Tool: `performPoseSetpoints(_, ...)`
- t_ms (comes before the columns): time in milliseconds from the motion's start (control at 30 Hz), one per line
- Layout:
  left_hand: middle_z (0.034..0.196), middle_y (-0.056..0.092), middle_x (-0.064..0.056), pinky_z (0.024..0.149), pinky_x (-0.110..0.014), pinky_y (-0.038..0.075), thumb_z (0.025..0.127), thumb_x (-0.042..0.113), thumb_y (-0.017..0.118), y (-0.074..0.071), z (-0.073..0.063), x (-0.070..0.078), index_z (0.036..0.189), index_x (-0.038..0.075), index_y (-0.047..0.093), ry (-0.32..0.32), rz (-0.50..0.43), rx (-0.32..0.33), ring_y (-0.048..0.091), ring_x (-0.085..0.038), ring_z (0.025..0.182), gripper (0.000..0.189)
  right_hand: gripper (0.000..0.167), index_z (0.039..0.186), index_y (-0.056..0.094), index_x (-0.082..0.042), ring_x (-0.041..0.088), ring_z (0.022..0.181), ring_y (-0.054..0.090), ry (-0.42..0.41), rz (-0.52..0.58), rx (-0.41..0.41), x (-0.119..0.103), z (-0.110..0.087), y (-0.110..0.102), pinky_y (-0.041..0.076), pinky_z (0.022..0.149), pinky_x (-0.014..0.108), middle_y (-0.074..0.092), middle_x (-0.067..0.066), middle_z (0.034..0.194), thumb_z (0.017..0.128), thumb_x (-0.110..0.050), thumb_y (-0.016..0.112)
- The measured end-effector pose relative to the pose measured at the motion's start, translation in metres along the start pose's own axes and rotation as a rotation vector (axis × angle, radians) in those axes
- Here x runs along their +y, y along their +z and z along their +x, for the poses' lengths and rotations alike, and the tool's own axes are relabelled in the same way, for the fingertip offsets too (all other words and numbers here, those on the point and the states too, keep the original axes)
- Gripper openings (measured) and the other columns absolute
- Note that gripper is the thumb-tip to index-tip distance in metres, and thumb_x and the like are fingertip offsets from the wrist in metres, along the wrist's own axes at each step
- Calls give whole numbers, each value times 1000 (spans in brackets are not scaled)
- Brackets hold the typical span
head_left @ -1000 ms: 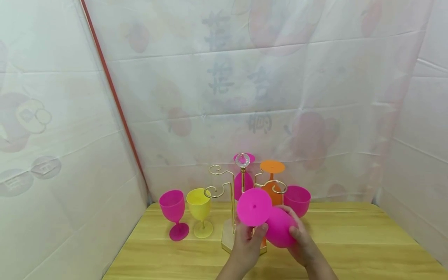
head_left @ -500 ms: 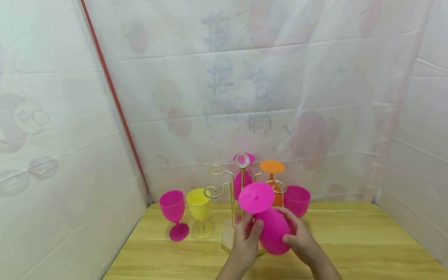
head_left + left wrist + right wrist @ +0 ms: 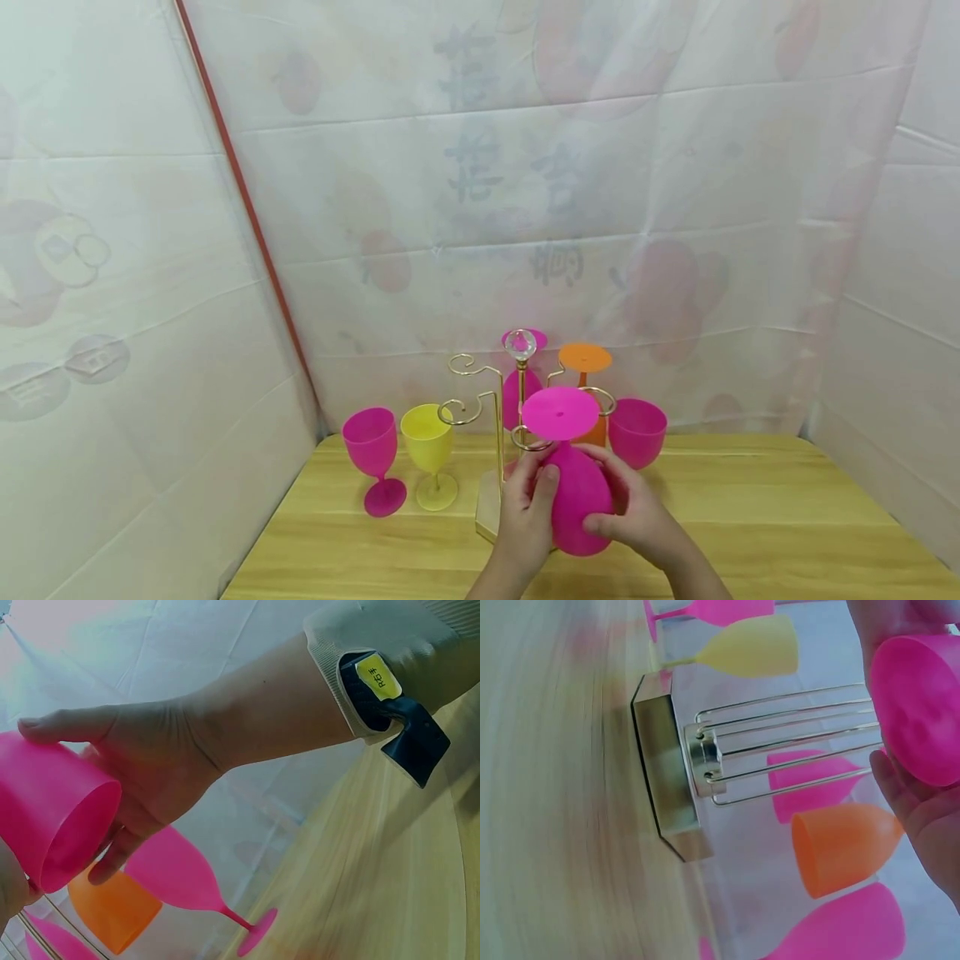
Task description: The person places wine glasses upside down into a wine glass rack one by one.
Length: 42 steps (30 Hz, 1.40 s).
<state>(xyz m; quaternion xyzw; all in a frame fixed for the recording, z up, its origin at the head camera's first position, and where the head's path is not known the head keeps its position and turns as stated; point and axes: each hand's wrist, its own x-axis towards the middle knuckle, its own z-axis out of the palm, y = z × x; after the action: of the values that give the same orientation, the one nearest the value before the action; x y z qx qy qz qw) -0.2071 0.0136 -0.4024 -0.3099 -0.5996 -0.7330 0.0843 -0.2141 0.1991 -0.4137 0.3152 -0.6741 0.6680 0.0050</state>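
A pink goblet [image 3: 581, 504] is upside down between the two hands, foot up and bowl opening down. My left hand [image 3: 525, 508] grips the bowl's left side near the stem. On its right side my right hand [image 3: 633, 512] holds the bowl with thumb in front. The goblet's foot is beside a front hook [image 3: 531, 437] of the gold stand [image 3: 499, 442]; contact cannot be told. The left wrist view shows the right hand [image 3: 142, 765] round the bowl. Behind, an orange goblet [image 3: 585, 358] and another pink goblet [image 3: 521, 392] hang upside down on the stand.
A pink goblet [image 3: 371, 442] and a yellow goblet [image 3: 426, 437] stand upright left of the stand. Another upright pink goblet [image 3: 637, 429] is at right, partly behind the right hand. A crystal ball [image 3: 521, 344] tops the stand. White curtains [image 3: 450, 208] enclose the wooden table [image 3: 750, 517].
The held goblet has swung from slanted to nearly vertical, its bowl moving down and left and its foot up and right. A front hook of the stand has come into view beside the foot.
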Motion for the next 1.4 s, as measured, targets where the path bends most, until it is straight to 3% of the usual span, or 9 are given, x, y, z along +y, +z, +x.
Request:
performPoseSetpoints(200,133,57,-13,91,-28,54,106,15,42,2,0,-1,137,11,52,-50,-21,35,62,-17,115,33,66,144,39,-5,17,108,64,-54,-157,57,-6,0,6,59,81,36,60,-1,126,85,-2,68)
performPoseSetpoints(333,130,60,-12,90,-28,55,105,16,45,2,0,-1,136,11,53,-62,-1,54,64,-16,113,32,66,144,39,-6,17,107,64,-70,-196,77,-8,0,7,60,80,36,60,0,125,84,0,67)
performPoseSetpoints(567,129,61,-13,84,-32,58,101,20,54,0,2,-1,138,12,52,-123,-34,22,66,-19,109,38,67,143,40,-10,14,103,66,-35,-246,192,-8,0,8,60,76,34,60,5,122,84,-1,69)
performPoseSetpoints(733,128,58,-8,82,-32,59,95,25,63,-2,5,1,139,16,51,-188,-5,-13,65,-21,108,46,67,141,41,-11,13,102,65,-12,-268,267,-10,1,9,60,74,33,60,9,120,83,-1,71)
performPoseSetpoints(1000,124,59,-6,82,-30,58,90,27,70,-7,6,3,138,19,51,-248,35,-44,64,-20,107,53,68,141,43,-12,12,101,66,-6,-284,265,-11,1,10,60,75,32,61,8,120,82,-2,74)
performPoseSetpoints(1100,123,59,-6,82,-30,58,90,28,70,-8,7,2,138,18,51,-249,37,-47,65,-20,107,52,66,141,42,-10,12,101,66,-46,-296,245,-10,1,8,60,74,32,61,12,120,83,-1,72)
performPoseSetpoints(1267,123,59,-6,83,-31,58,90,28,70,-7,7,1,137,16,51,-253,27,-46,65,-22,108,52,53,141,43,-6,10,102,65,-146,-329,218,-7,1,6,60,74,32,62,2,119,91,4,57)
performPoseSetpoints(1400,124,59,-5,83,-30,58,89,28,71,-7,7,-1,137,18,51,-265,61,-37,62,-20,109,53,43,140,46,-2,6,106,63,-194,-341,249,-6,2,5,59,78,28,61,-8,122,97,5,46)
